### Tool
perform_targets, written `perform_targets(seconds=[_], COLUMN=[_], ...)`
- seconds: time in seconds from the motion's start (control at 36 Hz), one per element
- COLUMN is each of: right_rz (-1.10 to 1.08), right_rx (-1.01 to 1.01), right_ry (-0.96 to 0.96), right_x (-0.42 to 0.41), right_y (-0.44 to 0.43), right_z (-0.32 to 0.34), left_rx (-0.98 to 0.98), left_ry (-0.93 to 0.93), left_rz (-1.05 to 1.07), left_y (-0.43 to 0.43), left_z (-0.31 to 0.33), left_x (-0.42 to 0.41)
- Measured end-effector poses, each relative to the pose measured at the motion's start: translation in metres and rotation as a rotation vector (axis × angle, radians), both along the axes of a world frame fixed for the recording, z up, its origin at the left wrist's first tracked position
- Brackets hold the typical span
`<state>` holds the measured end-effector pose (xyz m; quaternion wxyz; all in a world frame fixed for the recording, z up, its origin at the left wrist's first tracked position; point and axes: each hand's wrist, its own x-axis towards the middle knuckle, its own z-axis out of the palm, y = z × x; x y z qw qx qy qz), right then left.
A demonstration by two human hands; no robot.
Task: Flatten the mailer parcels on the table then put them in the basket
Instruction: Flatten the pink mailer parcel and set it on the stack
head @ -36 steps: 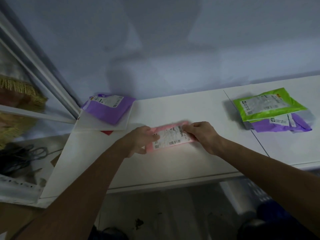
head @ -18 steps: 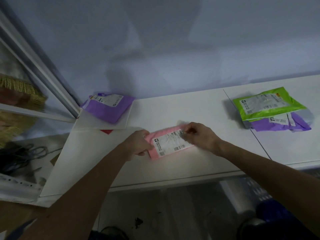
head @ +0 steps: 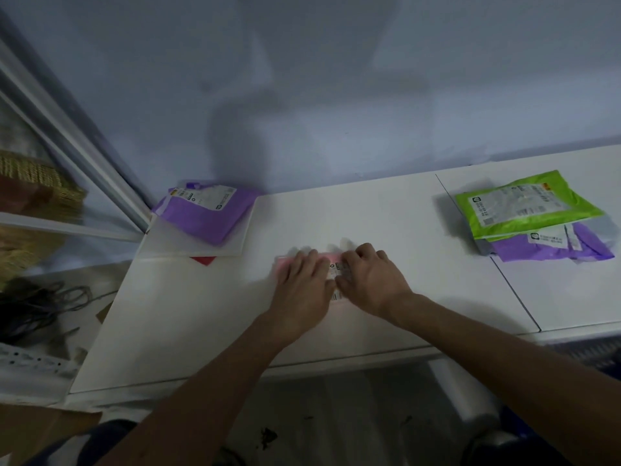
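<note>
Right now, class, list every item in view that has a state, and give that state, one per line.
pink mailer: lying on the table, under both hands.
left hand: fingers straight, pressing the pink mailer.
right hand: on the pink mailer, fingers bent; grip unclear.
left purple mailer: untouched, on a white board.
green mailer: untouched, stacked on right purple mailer.

No text legible. White shipping label [head: 337,274] on pink mailer [head: 285,263], showing between left hand [head: 302,287] and right hand [head: 373,280]: barcode bars only, blurred. Purple mailer [head: 215,220], well left of the left hand: label print too small. Green mailer [head: 537,210] and lower purple mailer [head: 554,250] (both well right of the right hand): round logo marks, characters unreadable.
</note>
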<state>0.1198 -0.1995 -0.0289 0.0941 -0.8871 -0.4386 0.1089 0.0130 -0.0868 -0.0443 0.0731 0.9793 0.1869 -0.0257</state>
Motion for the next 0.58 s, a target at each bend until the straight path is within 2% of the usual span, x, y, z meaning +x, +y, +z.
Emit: perform_targets(seconds=[0.08,0.19,0.33,0.47,0.58], right_rz=[-0.019,0.007,0.059,0.053,0.032], right_rx=[0.004,0.171,0.33,0.307,0.311], right_ry=[-0.115,-0.112,-0.061,-0.053,-0.073], right_x=[0.0,0.005,0.012,0.011,0.004], right_y=[0.002,0.005,0.018,0.033,0.034], right_z=[0.001,-0.012,-0.033,-0.043,-0.048], left_rx=[0.092,0.094,0.006,0.071,0.084], left_ry=[-0.039,-0.034,-0.278,-0.152,-0.142], left_rz=[-0.074,-0.137,-0.154,-0.154,-0.126], left_y=[0.0,0.008,0.009,0.015,0.01], left_z=[-0.012,-0.027,-0.024,-0.034,-0.045], left_x=[0.001,0.007,0.022,0.023,0.019])
